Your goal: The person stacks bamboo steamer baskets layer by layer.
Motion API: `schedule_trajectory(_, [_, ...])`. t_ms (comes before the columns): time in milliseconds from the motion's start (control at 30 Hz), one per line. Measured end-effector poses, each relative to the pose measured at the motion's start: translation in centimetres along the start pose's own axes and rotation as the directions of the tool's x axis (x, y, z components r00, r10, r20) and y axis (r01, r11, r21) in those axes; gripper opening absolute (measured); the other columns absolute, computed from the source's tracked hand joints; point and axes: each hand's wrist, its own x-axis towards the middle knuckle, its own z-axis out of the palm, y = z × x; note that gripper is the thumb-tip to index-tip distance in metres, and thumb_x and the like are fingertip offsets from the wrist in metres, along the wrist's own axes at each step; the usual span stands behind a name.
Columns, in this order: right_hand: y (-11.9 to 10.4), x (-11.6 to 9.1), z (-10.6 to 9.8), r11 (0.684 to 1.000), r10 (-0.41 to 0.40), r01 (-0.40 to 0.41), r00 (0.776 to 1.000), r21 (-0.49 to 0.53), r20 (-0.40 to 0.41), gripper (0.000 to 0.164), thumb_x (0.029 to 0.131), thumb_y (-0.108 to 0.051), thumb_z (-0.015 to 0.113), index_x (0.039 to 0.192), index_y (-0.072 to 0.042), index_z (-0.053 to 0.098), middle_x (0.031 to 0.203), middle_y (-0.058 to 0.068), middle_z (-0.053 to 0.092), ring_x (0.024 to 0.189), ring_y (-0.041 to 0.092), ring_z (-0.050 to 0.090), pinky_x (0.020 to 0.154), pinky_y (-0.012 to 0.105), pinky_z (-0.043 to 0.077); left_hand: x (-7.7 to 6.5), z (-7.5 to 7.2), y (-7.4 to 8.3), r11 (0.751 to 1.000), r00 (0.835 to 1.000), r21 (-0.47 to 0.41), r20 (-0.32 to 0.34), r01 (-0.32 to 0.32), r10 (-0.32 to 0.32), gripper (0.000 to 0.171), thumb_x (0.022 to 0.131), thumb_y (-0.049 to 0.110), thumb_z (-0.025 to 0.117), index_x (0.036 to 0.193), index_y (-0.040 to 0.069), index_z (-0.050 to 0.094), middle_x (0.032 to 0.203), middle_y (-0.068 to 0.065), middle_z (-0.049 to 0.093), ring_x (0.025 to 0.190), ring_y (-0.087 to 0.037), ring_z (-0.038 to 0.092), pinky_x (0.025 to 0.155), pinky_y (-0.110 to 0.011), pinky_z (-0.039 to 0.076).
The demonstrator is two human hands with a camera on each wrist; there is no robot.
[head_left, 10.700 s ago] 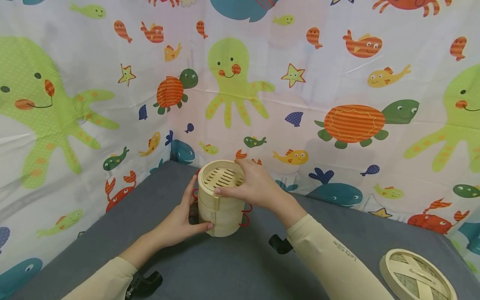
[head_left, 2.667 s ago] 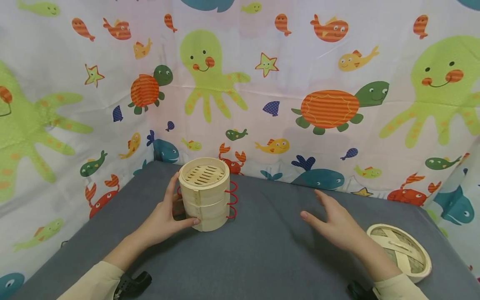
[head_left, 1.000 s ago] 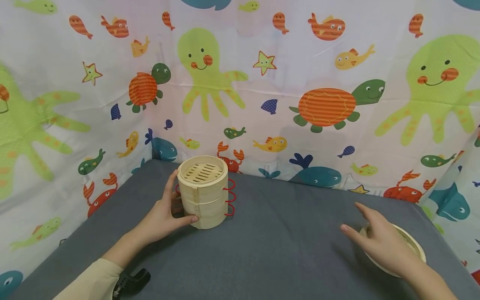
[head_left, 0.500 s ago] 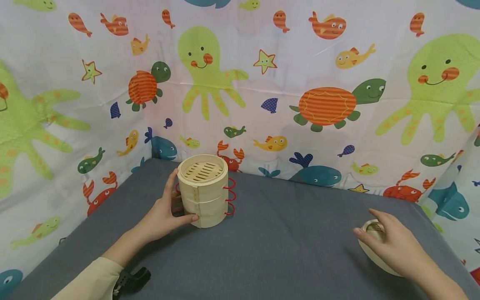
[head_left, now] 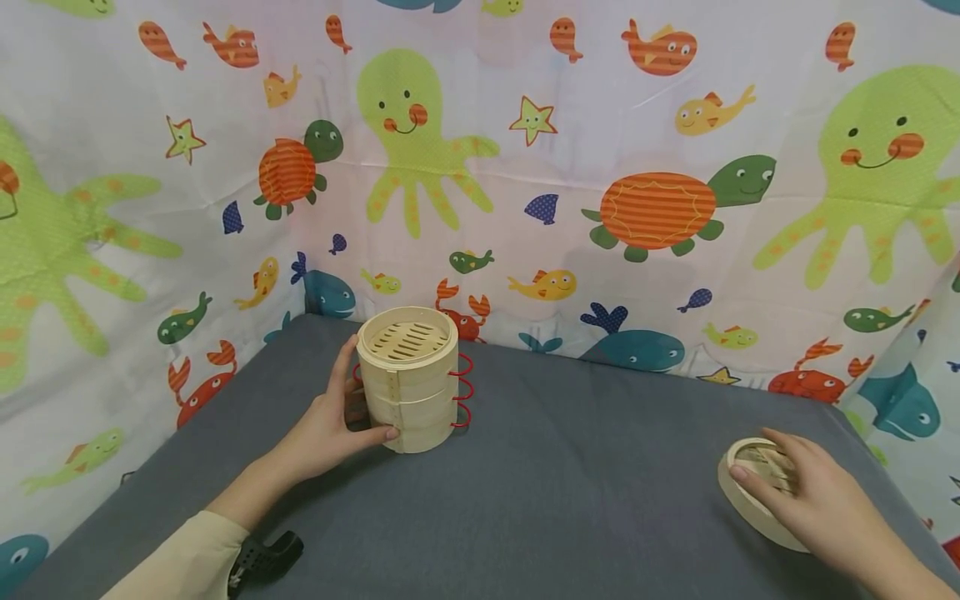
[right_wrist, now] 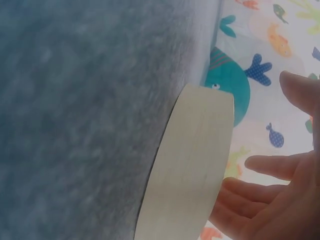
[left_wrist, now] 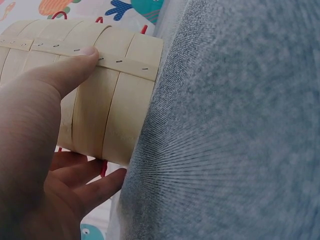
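Note:
A stack of round bamboo steamer baskets (head_left: 408,400) with red loops at its sides stands upright on the table; its slatted top tier has no cover. My left hand (head_left: 318,442) holds the stack from the left, thumb on the front wall and fingers round the far side. In the left wrist view the thumb lies across the stapled seam of the steamer (left_wrist: 115,95). At the right, my right hand (head_left: 821,504) is over the bamboo lid (head_left: 750,507), partly covering it. The right wrist view shows the fingers spread by the lid's rim (right_wrist: 187,165), the thumb apart from it.
A grey cloth (head_left: 570,492) covers the table. Behind and at both sides hangs a white curtain (head_left: 495,242) printed with sea animals, close behind the steamer. A black strap mount (head_left: 266,558) sits at the left wrist.
Earlier both hands were on the steamer stack. My right hand has since left it, crossed to the right and come down over the lid. The left hand still holds the stack.

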Motion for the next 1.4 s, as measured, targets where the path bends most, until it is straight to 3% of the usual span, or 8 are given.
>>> schedule_trajectory(433, [2.0, -1.2, 0.3, 0.999, -0.015, 0.014, 0.999, -0.029, -0.029, 0.094, 0.103, -0.060, 0.069, 0.147, 0.020, 0.047, 0.137, 0.048, 0.049, 0.123, 0.064, 0.049, 0.092, 0.082, 0.046, 0.0, 0.1, 0.0, 1.000, 1.000, 0.004, -0.006, -0.003, 0.003, 0.143, 0.085, 0.022, 0.099, 0.174, 0.039, -0.012, 0.155, -0.031, 0.053, 0.123, -0.045, 0.071, 0.095, -0.061, 0.062])
schedule_trajectory(700, [3.2, -1.9, 0.5, 0.997, 0.061, -0.060, 0.998, -0.055, 0.019, 0.104, 0.102, -0.066, 0.067, 0.145, 0.025, 0.043, 0.133, 0.051, 0.046, 0.118, 0.066, 0.049, 0.089, 0.080, 0.048, 0.1, 0.0, 0.1, 1.000, 1.000, 0.013, 0.001, -0.001, 0.001, 0.142, 0.086, 0.023, 0.098, 0.173, 0.042, -0.013, 0.156, -0.031, 0.052, 0.124, -0.046, 0.070, 0.095, -0.062, 0.061])
schedule_trajectory(900, [3.5, -2.3, 0.5, 0.995, 0.070, -0.067, 0.997, -0.077, 0.041, 0.106, 0.102, -0.068, 0.065, 0.145, 0.027, 0.043, 0.134, 0.052, 0.043, 0.119, 0.068, 0.047, 0.089, 0.082, 0.047, 0.0, 0.0, 0.2, 1.000, 1.000, 0.008, 0.003, 0.000, 0.000, 0.142, 0.086, 0.023, 0.098, 0.173, 0.043, -0.012, 0.156, -0.032, 0.051, 0.123, -0.047, 0.070, 0.095, -0.063, 0.061])
schedule_trajectory(1200, [3.7, -2.7, 0.6, 0.998, 0.042, -0.041, 0.999, -0.048, 0.009, 0.096, 0.101, -0.064, 0.070, 0.144, 0.020, 0.051, 0.138, 0.047, 0.042, 0.122, 0.067, 0.046, 0.091, 0.082, 0.044, -0.2, 0.0, 0.3, 1.000, 1.000, 0.005, -0.002, 0.010, -0.010, 0.142, 0.086, 0.022, 0.098, 0.172, 0.045, -0.013, 0.158, -0.033, 0.049, 0.125, -0.047, 0.069, 0.096, -0.062, 0.061])
schedule_trajectory(1400, [4.1, -2.9, 1.0, 0.996, 0.071, -0.070, 0.997, -0.052, 0.023, 0.095, 0.100, -0.066, 0.070, 0.140, 0.018, 0.054, 0.136, 0.051, 0.038, 0.121, 0.069, 0.042, 0.091, 0.086, 0.042, 0.0, 0.0, 0.3, 1.000, 1.000, 0.018, -0.004, 0.018, -0.018, 0.144, 0.085, 0.025, 0.099, 0.172, 0.045, -0.014, 0.157, -0.032, 0.051, 0.124, -0.044, 0.071, 0.096, -0.060, 0.061])
